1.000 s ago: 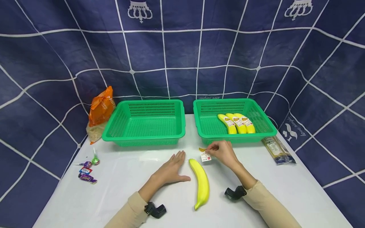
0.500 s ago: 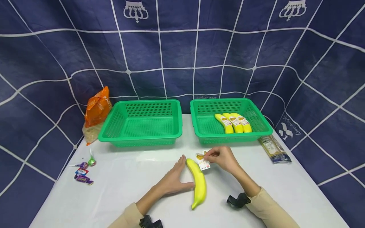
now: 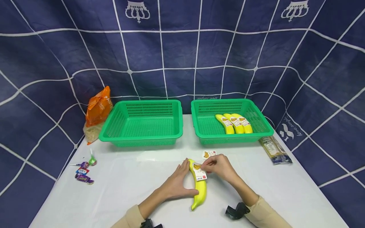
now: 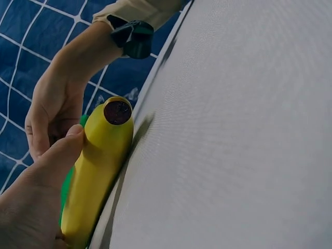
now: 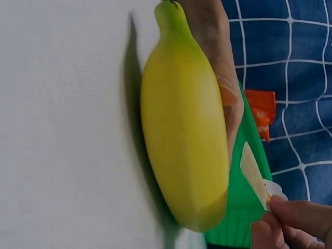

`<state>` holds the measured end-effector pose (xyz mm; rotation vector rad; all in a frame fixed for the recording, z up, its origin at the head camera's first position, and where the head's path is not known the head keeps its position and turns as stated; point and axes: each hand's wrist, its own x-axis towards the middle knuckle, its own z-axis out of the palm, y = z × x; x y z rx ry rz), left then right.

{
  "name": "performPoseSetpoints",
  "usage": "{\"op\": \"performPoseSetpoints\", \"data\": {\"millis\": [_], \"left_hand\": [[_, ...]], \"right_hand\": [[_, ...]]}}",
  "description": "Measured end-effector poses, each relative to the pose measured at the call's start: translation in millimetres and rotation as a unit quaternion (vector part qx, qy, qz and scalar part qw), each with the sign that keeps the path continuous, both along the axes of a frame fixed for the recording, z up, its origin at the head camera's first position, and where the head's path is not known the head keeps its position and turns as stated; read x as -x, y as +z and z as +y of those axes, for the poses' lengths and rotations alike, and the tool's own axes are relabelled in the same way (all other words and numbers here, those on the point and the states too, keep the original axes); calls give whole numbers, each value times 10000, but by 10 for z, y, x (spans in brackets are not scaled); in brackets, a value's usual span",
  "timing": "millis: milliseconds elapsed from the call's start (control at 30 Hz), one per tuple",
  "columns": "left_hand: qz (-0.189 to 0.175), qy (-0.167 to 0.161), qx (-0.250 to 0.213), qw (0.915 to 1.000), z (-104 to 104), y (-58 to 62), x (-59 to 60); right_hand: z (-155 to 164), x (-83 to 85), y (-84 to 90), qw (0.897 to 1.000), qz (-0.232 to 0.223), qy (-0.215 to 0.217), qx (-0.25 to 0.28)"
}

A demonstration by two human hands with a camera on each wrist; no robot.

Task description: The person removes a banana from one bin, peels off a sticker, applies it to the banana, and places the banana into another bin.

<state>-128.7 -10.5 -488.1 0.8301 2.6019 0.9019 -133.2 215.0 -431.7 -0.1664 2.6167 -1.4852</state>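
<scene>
White table (image 3: 119, 190), banana (image 3: 199, 186), pictured-banana sticker (image 3: 199, 171), text unreadable.

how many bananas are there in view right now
4. Three labelled bananas lie side by side in the right green basket. The fourth banana lies on the white table, the left hand steadying it. None seem hidden.

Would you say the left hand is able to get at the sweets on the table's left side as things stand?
Probably yes: the left hand only steadies the banana, and bare table lies between it and the sweets.
</scene>
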Motion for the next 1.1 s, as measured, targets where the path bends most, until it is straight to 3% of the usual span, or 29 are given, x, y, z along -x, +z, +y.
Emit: {"op": "performPoseSetpoints", "data": {"millis": [400, 767, 1100], "left_hand": [[62, -100, 127, 9999, -6, -11, 1], [-9, -18, 180, 9998, -14, 11, -4], [130, -147, 51, 9998, -25, 7, 6]], "right_hand": [[-33, -8, -148, 9991, -378, 21, 193], [-14, 9, -161, 9976, -605, 117, 308], [-26, 11, -196, 9972, -703, 20, 264]]}}
